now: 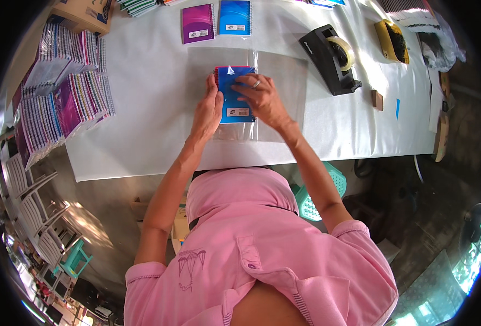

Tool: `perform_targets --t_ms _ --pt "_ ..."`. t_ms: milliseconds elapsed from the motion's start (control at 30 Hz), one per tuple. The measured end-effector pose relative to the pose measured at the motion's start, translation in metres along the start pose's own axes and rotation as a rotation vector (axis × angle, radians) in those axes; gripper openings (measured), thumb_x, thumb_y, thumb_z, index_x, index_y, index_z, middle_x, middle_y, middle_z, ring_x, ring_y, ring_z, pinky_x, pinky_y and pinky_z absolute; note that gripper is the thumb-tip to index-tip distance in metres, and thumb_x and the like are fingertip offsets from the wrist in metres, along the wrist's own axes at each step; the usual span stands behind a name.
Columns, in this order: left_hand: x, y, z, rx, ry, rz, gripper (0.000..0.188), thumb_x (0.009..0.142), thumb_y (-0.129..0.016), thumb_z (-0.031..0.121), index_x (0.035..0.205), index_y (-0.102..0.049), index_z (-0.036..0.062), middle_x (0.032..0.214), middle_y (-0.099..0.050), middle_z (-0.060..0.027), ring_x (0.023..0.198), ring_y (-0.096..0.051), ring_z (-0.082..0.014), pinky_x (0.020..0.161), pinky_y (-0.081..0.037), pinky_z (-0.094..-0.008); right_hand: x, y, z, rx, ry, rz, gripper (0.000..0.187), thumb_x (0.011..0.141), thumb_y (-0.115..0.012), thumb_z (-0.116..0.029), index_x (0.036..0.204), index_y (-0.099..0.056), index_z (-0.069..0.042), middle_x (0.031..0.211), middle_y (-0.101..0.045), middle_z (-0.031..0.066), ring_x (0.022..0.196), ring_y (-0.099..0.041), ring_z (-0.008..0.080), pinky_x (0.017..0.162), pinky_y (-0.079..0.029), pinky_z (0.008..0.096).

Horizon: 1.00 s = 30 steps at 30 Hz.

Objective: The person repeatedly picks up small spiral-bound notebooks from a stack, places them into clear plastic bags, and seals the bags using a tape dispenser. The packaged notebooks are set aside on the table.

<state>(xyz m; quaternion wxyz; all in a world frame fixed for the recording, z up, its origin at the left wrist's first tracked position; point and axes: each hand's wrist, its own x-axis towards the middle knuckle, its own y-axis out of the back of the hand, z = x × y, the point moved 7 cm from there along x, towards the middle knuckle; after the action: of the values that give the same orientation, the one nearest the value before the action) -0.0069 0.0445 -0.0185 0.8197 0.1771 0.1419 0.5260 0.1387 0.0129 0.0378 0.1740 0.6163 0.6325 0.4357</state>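
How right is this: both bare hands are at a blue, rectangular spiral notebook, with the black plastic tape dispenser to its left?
The side is wrong: in the head view, the tape dispenser is to the right of the blue notebook; the rest stands.

Leftward I have room over the worktop (143,108) up to the stacked notebooks (61,103); ahead-right, the tape dispenser (326,62) obstructs my right fingers (258,96).
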Motion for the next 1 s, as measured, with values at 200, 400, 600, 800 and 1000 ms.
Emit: perform_targets --t_ms 200,400,600,800,1000 --pt "-0.002 -0.001 0.006 0.027 0.206 -0.079 0.061 0.096 -0.049 0.017 0.147 -0.019 0.0041 0.149 -0.034 -0.0181 0.125 -0.049 -0.0343 0.097 -0.044 -0.0359 -0.004 -0.005 -0.02 -0.212 0.048 -0.083 0.029 0.081 -0.066 -0.009 0.11 -0.067 -0.014 0.122 -0.059 -0.0022 0.116 -0.053 0.0182 0.101 -0.033 0.0446" --pt "-0.03 0.055 -0.008 0.641 0.128 0.341 0.07 0.094 -0.055 0.028 0.151 -0.018 0.0129 0.148 -0.037 -0.0154 0.14 -0.03 -0.0317 0.11 -0.025 -0.0537 -0.009 -0.004 -0.019 -0.192 -0.028 -0.06 0.033 0.081 -0.067 -0.008 0.113 -0.066 -0.017 0.124 -0.057 -0.0055 0.119 -0.051 0.0149 0.102 -0.03 0.0492" --pt "-0.069 0.039 -0.045 0.587 0.03 0.204 0.062 0.089 -0.055 0.002 0.146 -0.036 0.0171 0.149 -0.039 -0.0045 0.134 -0.039 -0.0306 0.105 -0.036 -0.0495 -0.01 -0.008 -0.028 -0.267 0.029 -0.07 0.034 0.081 -0.065 -0.004 0.113 -0.065 -0.014 0.126 -0.056 -0.0028 0.118 -0.052 0.0178 0.101 -0.03 0.048" --pt "-0.088 0.047 -0.007 -0.601 0.529 0.444 0.074 0.08 -0.049 -0.019 0.145 -0.035 0.014 0.141 -0.047 -0.012 0.113 -0.06 -0.0291 0.088 -0.053 -0.0317 -0.013 -0.02 -0.022 -0.021 -0.111 -0.103 0.032 0.075 -0.06 0.001 0.105 -0.063 -0.006 0.119 -0.053 0.0051 0.106 -0.053 0.0244 0.089 -0.038 0.042" --pt "-0.084 0.009 0.071 0.261 0.095 -0.079 0.072 0.08 -0.048 -0.015 0.147 -0.026 0.0032 0.138 -0.044 -0.0245 0.1 -0.062 -0.0392 0.081 -0.054 -0.0332 -0.003 -0.037 -0.027 0.22 -0.26 -0.028 0.008 0.073 -0.069 -0.006 0.076 -0.063 -0.002 0.114 -0.055 0.0071 0.102 -0.051 0.0262 0.085 -0.034 0.0413"
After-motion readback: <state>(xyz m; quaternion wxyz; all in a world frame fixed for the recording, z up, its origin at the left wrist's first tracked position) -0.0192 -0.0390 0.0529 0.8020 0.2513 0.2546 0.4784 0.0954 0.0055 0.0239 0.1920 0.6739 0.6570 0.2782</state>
